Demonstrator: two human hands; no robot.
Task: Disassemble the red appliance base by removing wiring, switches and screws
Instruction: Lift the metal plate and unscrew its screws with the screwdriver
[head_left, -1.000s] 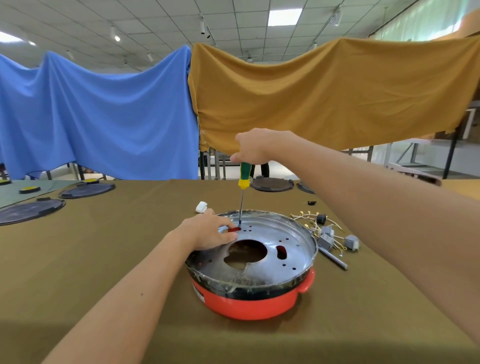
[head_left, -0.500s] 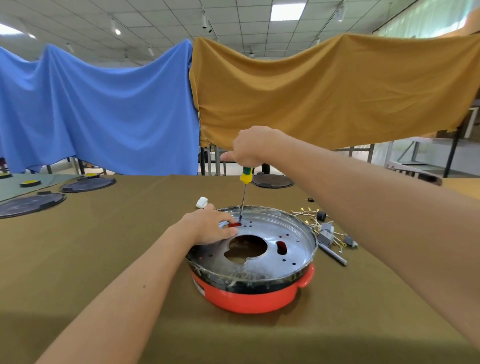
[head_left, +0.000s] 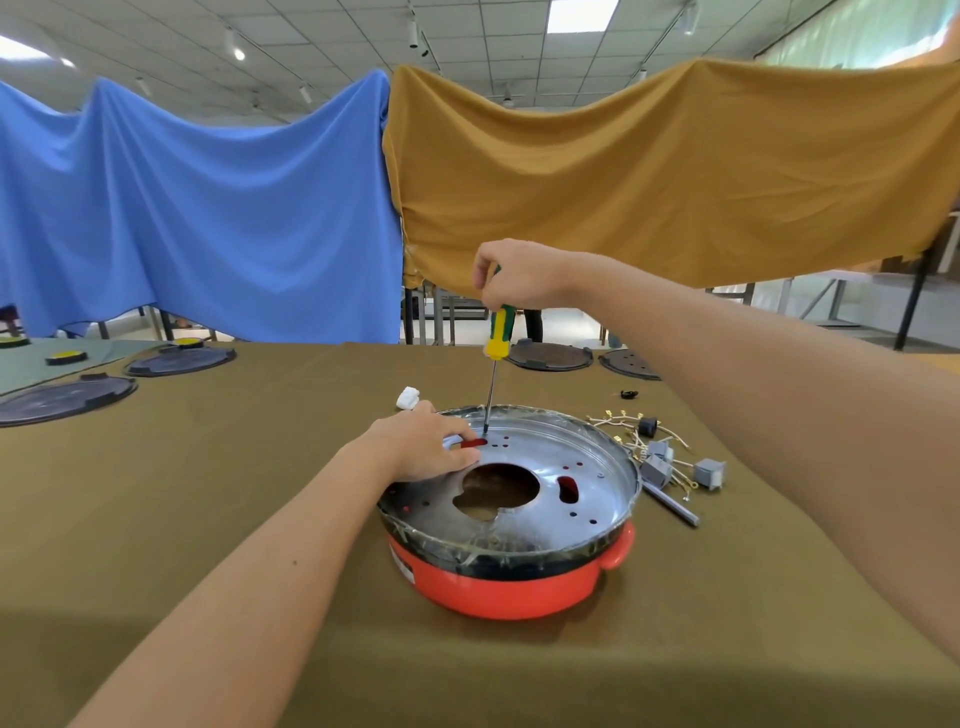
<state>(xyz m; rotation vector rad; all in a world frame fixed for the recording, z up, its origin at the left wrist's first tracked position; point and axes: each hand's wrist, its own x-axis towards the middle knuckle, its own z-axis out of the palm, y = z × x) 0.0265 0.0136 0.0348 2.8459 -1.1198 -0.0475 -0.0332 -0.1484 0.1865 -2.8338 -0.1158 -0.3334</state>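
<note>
The red appliance base (head_left: 498, 592) sits on the olive table, topped by a shiny metal plate (head_left: 582, 467) with a large centre hole and small holes. My right hand (head_left: 519, 273) grips the top of a green-and-yellow screwdriver (head_left: 498, 332) held upright, its tip down on the plate's far left part. My left hand (head_left: 423, 444) rests on the plate's left rim with fingers laid beside the screwdriver tip. Removed wires (head_left: 618, 423) and grey switches (head_left: 709, 472) lie on the table right of the base.
A white plastic part (head_left: 408, 397) lies behind my left hand. A grey rod (head_left: 672, 506) lies right of the base. Dark round lids (head_left: 67, 397) stand at far left and at the table's far edge (head_left: 550, 356). Blue and ochre cloths hang behind.
My right hand has turned on the screwdriver handle and sits slightly higher, showing more of the handle. The tip stays at the same spot; my left hand has barely moved.
</note>
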